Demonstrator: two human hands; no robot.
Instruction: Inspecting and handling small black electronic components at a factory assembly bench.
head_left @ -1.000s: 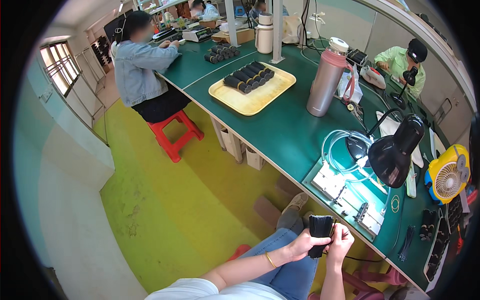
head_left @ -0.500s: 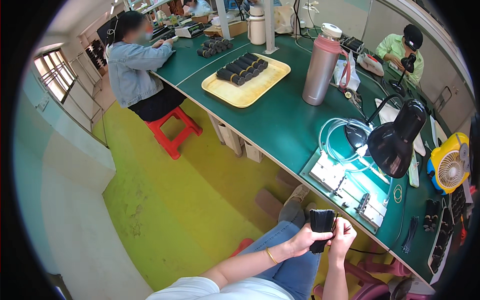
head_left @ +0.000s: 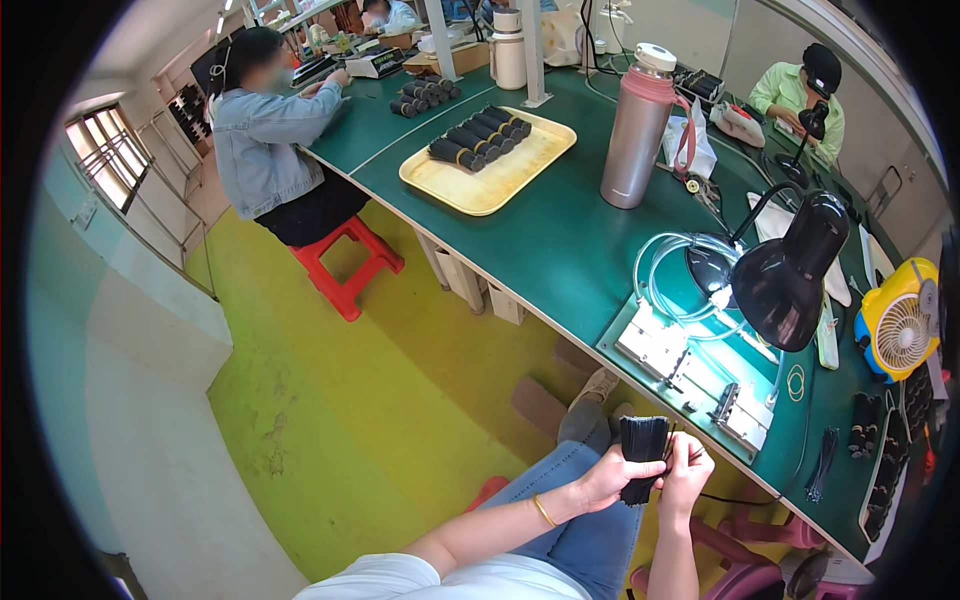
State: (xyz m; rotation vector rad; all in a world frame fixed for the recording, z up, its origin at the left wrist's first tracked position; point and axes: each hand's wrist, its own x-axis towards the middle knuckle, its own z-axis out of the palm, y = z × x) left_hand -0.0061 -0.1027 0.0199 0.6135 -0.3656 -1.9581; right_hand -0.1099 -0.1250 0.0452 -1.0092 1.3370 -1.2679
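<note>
Over my lap, my left hand [head_left: 608, 480] is closed round a thick bundle of short, thin black wires [head_left: 643, 438], held upright with its cut ends fanned a little at the top. Close against its right side, my right hand [head_left: 688, 478] is closed in a pinch. A thin black strand [head_left: 673, 432], seemingly one of the same wires, sticks up from those fingers; how many they hold is hidden. Both hands are just off the front edge of the green table [head_left: 560, 270].
On the table stand a lit black lamp [head_left: 790, 270], a metal fixture [head_left: 655, 340] with coiled clear tubing, a pink flask [head_left: 637, 135], a yellow fan [head_left: 898, 325] and a cream tray [head_left: 480, 200] of banded black bundles. A person on a red stool [head_left: 345, 265] sits far left; another works far right.
The whole view has shifted very slightly. My hands and the wire bundle keep practically the same pose.
</note>
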